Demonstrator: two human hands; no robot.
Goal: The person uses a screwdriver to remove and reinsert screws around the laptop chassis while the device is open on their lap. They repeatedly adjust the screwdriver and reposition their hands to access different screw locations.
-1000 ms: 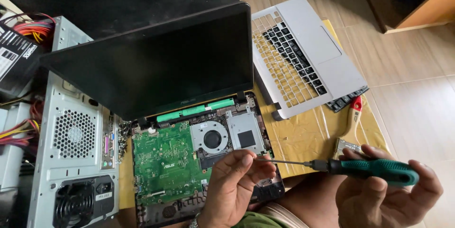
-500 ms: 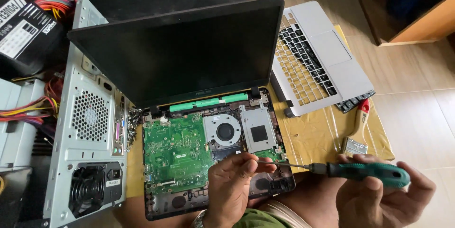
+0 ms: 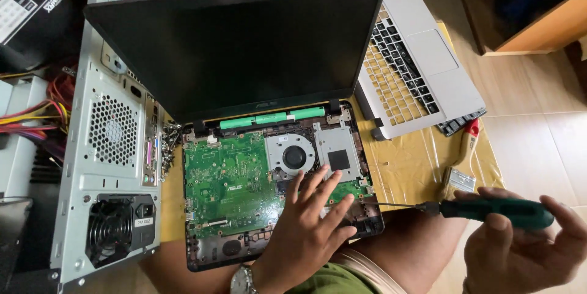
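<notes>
Centre of the frame, the opened laptop base [image 3: 244, 208] is lying with its insides bare: green motherboard [image 3: 229, 184] on the left, round cooling fan [image 3: 294, 156] in the middle, grey metal plate [image 3: 337, 147] just right of it, and the dark screen [image 3: 238, 43] standing upright behind. The left hand [image 3: 309, 227] is lying flat on the lower right part of the base, fingers spread wide, gripping nothing, pressing on the board just below the fan. The right hand [image 3: 520, 245], lower right of the frame, is curling loosely around the green handle of a screwdriver [image 3: 477, 209], whose thin shaft is pointing left, its tip sitting at the right edge of the base. By the look of it, this is the stage of working the screws along that right side, with the flat hand steadying the machine; a next move would call for the tip to be seated squarely in a small screw head, and from this angle I cannot tell which screw it is meeting. Moving outward, yellow sheeting [image 3: 422, 165] is covering the bench, a red-handled brush [image 3: 466, 147] is lying on it, the removed silver keyboard deck [image 3: 422, 68] is resting upper right, and a grey desktop tower [image 3: 116, 147] is lying at the left.
</notes>
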